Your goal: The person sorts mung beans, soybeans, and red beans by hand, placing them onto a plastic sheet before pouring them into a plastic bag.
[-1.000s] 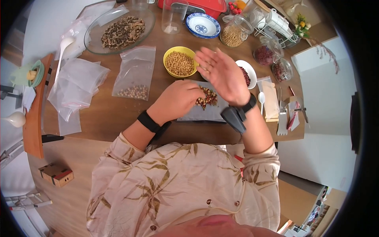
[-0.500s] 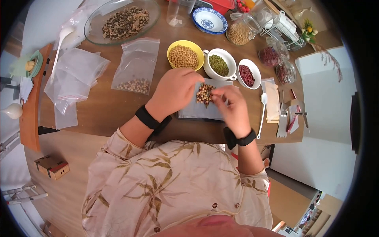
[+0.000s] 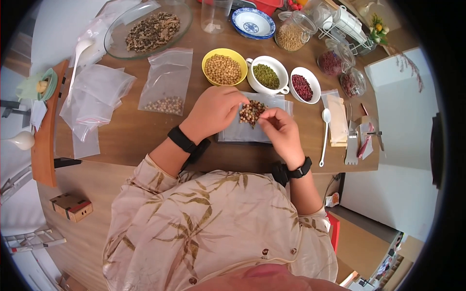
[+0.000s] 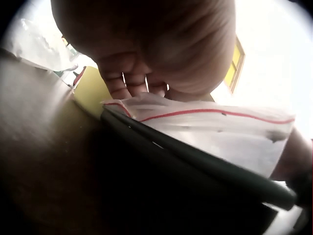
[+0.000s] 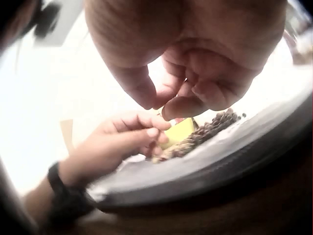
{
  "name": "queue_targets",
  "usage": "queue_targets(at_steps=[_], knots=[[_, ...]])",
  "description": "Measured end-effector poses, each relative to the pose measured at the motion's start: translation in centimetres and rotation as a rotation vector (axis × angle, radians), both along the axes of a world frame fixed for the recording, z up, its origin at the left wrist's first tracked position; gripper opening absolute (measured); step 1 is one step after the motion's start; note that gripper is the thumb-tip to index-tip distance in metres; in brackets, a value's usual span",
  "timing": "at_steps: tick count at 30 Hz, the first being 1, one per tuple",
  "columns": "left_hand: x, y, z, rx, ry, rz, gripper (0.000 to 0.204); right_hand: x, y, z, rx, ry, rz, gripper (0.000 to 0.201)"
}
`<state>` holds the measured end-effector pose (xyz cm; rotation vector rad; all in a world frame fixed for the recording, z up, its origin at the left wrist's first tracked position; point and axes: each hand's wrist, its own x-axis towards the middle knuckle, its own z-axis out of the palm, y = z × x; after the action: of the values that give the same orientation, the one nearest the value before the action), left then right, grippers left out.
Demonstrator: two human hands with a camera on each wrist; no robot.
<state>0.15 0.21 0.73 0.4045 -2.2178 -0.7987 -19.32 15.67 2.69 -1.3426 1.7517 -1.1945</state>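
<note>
A small pile of mixed beans [image 3: 252, 113] lies on a stack of clear zip bags [image 3: 242, 133] at the table's front. My left hand [image 3: 213, 110] is at the pile's left side, its fingers slightly bent and fingertips by the beans. At the right side, my right hand [image 3: 283, 134] pinches a bean, thumb and forefinger together and largely hiding it. Just behind the pile stand a yellow bowl [image 3: 206, 73] of pale round beans, a two-handled white bowl [image 3: 251, 81] of green beans and a white bowl [image 3: 317, 88] of red beans.
A zip bag [image 3: 167, 77] with some beans and more plastic bags [image 3: 97, 92] lie left. Behind are a glass dish [image 3: 187, 30] of dark dried pieces, blue-white bowls [image 3: 253, 23] and glass jars [image 3: 296, 31]. A white spoon [image 3: 324, 140] lies right.
My right hand, earlier raised palm-up over the white bowls, has come down to the pile's right side. Its thumb and forefinger have closed together. My left hand has stayed beside the beans.
</note>
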Motion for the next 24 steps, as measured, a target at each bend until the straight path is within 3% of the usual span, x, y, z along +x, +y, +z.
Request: queue_targets(at_steps=[2, 4, 9, 12, 14, 15, 18, 19, 20, 22, 24], knots=[[-0.1, 0.1, 0.3, -0.028, 0.001, -0.008, 0.012, 0.0, 0.0, 0.7, -0.001, -0.007, -0.013, 0.015], [0.0, 0.0, 0.4, -0.008, -0.002, -0.028, 0.012, 0.9, -0.4, 1.7, -0.066, 0.344, 0.121, 0.015], [0.3, -0.3, 0.2, 0.004, -0.001, -0.045, 0.012, 1.1, -1.4, 0.3, -0.12, 0.462, 0.158, 0.012], [0.4, -0.4, 0.4, -0.005, -0.001, -0.052, 0.012, 0.2, -1.2, 0.9, -0.019, 0.286, 0.155, 0.012], [0.5, -0.3, 0.6, -0.001, -0.005, -0.05, 0.012, -1.0, -0.8, 0.9, 0.164, -0.528, 0.048, 0.015], [0.6, -0.2, 0.7, -0.003, -0.015, -0.047, 0.013, -0.8, -0.7, 2.0, 0.192, -0.701, 0.022, 0.019], [0.4, -0.2, 0.5, -0.016, -0.025, -0.055, 0.013, -1.6, -0.4, 1.3, 0.215, -0.747, 0.126, 0.019], [0.4, -0.2, 0.4, -0.028, -0.028, -0.053, 0.013, -0.3, -0.5, 0.4, 0.098, -0.355, 0.16, 0.018], [0.3, -0.2, 0.4, -0.029, -0.029, -0.054, 0.013, 0.5, -0.7, 0.6, 0.097, -0.356, 0.159, 0.018], [0.4, -0.2, 0.3, -0.029, -0.017, -0.045, 0.013, 1.7, -1.0, 1.2, -0.015, 0.318, 0.204, 0.016], [0.4, -0.3, -0.1, -0.027, -0.018, -0.046, 0.013, 2.5, -1.4, 0.8, -0.053, 0.337, 0.182, 0.014]])
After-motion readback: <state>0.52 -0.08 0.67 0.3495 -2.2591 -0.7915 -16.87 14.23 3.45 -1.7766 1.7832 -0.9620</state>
